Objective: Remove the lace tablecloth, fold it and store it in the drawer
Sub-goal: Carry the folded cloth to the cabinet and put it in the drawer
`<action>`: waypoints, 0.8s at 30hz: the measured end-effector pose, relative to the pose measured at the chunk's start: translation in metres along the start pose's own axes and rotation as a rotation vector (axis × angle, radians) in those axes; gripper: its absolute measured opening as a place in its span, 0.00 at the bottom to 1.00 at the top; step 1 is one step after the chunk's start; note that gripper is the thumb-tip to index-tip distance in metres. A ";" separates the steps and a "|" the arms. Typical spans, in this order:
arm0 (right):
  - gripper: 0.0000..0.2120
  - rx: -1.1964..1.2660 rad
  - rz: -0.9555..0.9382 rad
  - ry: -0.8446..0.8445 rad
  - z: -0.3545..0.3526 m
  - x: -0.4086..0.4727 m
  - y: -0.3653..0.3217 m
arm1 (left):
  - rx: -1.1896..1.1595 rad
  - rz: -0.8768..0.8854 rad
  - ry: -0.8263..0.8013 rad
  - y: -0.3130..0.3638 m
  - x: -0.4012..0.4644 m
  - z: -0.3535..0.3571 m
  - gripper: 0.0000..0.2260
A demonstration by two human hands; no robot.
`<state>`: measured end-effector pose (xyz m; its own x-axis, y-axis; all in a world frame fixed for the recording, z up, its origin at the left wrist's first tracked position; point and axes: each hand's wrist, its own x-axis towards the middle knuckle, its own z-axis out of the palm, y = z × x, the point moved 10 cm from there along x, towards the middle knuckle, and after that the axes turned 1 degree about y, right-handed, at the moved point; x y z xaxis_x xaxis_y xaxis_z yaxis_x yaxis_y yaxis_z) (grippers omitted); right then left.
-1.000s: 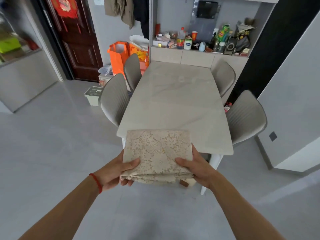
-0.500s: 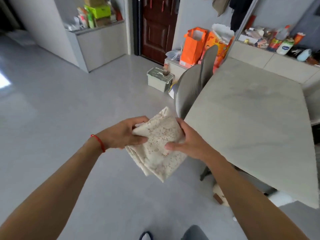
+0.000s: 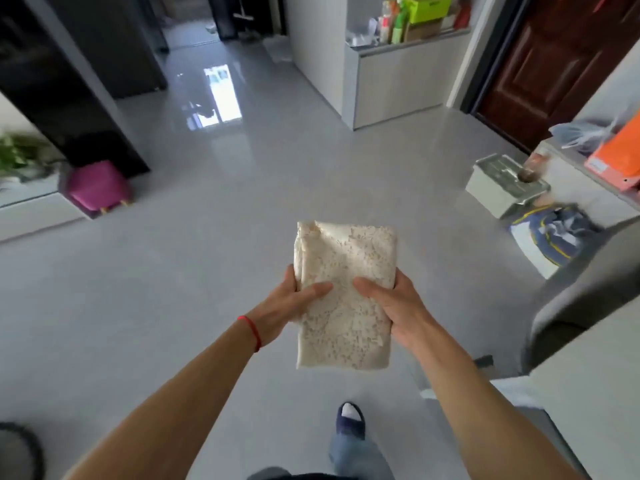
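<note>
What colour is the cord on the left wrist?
Red: a thin red cord circles the left wrist, clearest in the head view.

One folded lace tablecloth (image 3: pixel 344 292). Two hands: left hand (image 3: pixel 292 301), right hand (image 3: pixel 393 304), both on cloth. One red string bracelet (image 3: pixel 252 328), on left wrist. One slippered foot (image 3: pixel 350 420) in view. One purple stool (image 3: pixel 98 187). One dark wooden door (image 3: pixel 554 60). One orange bag (image 3: pixel 618 155). One lidded grey bin (image 3: pixel 504 183) on floor. One grey chair back (image 3: pixel 581 306). Bottles on far cabinet too blurred for count.
</note>
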<state>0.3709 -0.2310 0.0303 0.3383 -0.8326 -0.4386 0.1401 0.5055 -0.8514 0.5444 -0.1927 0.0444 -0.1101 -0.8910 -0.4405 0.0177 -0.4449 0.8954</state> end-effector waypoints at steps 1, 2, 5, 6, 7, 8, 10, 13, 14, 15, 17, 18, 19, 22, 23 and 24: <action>0.23 -0.010 0.020 -0.050 0.018 0.018 -0.005 | 0.003 0.007 0.067 0.006 0.001 -0.021 0.33; 0.22 -0.028 0.037 -0.116 0.038 0.036 -0.010 | -0.008 0.023 0.124 0.012 0.001 -0.042 0.31; 0.21 -0.128 0.102 -0.349 0.108 0.085 -0.016 | -0.076 0.053 0.241 0.023 -0.005 -0.114 0.25; 0.23 -0.157 0.140 -0.413 0.130 0.098 -0.016 | -0.091 0.050 0.262 0.023 -0.009 -0.139 0.25; 0.24 -0.191 0.171 -0.468 0.151 0.112 -0.015 | -0.111 0.043 0.276 0.021 -0.013 -0.163 0.26; 0.25 -0.229 0.190 -0.510 0.173 0.126 -0.014 | -0.141 0.034 0.283 0.017 -0.017 -0.188 0.27; 0.25 -0.298 0.201 -0.567 0.217 0.155 -0.015 | -0.238 0.014 0.287 0.007 -0.023 -0.235 0.31; 0.25 -0.364 0.212 -0.649 0.293 0.201 -0.012 | -0.320 0.037 0.325 -0.008 -0.024 -0.309 0.31; 0.25 -0.379 0.214 -0.667 0.319 0.217 -0.010 | -0.320 0.065 0.350 -0.011 -0.023 -0.337 0.30; 0.25 -0.398 0.216 -0.679 0.347 0.233 -0.006 | -0.329 0.094 0.376 -0.013 -0.021 -0.366 0.30; 0.25 -0.435 0.224 -0.678 0.400 0.264 -0.001 | -0.352 0.139 0.419 -0.013 -0.018 -0.423 0.30; 0.25 -0.447 0.227 -0.675 0.427 0.279 0.001 | -0.367 0.162 0.433 -0.010 -0.017 -0.452 0.29; 0.25 -0.456 0.231 -0.678 0.454 0.293 0.005 | -0.390 0.189 0.453 -0.007 -0.016 -0.481 0.29; 0.23 -0.473 0.223 -0.677 0.539 0.341 0.012 | -0.477 0.268 0.549 0.003 -0.016 -0.574 0.27; 0.22 -0.489 0.210 -0.665 0.565 0.357 0.014 | -0.497 0.270 0.589 0.004 -0.017 -0.602 0.27; 0.20 -0.509 0.195 -0.657 0.590 0.373 0.016 | -0.530 0.267 0.636 0.003 -0.019 -0.631 0.26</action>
<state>1.0486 -0.3997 0.0229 0.8060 -0.3617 -0.4685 -0.3584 0.3317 -0.8727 1.1736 -0.2348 0.0146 0.5373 -0.7826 -0.3144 0.4413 -0.0567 0.8956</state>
